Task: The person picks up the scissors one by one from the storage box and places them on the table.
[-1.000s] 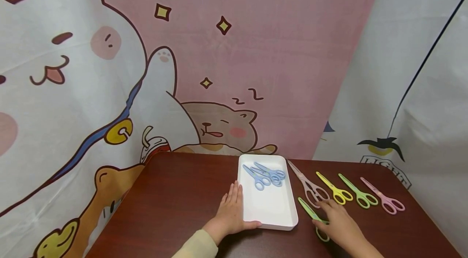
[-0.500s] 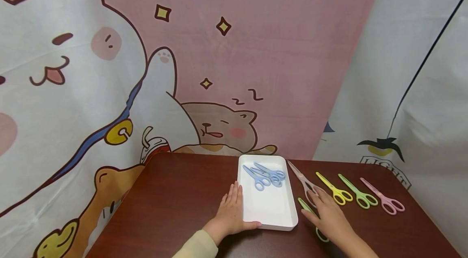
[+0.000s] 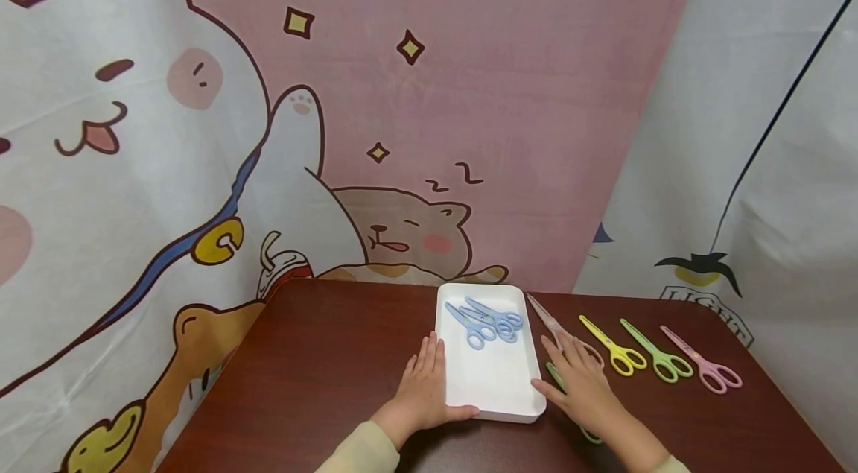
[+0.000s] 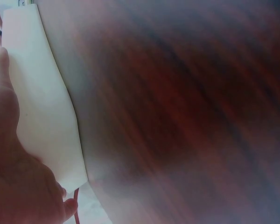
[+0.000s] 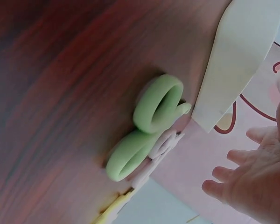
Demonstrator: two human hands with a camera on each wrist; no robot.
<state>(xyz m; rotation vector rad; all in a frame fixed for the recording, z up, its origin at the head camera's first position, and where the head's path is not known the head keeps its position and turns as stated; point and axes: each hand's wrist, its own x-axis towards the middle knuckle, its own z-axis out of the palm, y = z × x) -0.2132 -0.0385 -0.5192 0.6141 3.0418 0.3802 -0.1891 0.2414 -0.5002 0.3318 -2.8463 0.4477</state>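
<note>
The head view shows a white tray (image 3: 492,391) on a brown table (image 3: 335,354), with blue scissors (image 3: 492,322) piled inside it. The left hand (image 3: 422,391) touches the tray's left side with straight fingers. The right hand (image 3: 582,387) has its fingers spread above the near green scissors (image 5: 148,103) and the big pale scissors (image 3: 548,320), holding nothing. Its thumb is by the tray's edge, but I can't tell if it touches. Yellow scissors (image 3: 606,343), far green scissors (image 3: 643,342) and pink scissors (image 3: 685,350) lie farther right.

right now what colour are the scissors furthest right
Those scissors are pink, clearest in the head view.
</note>
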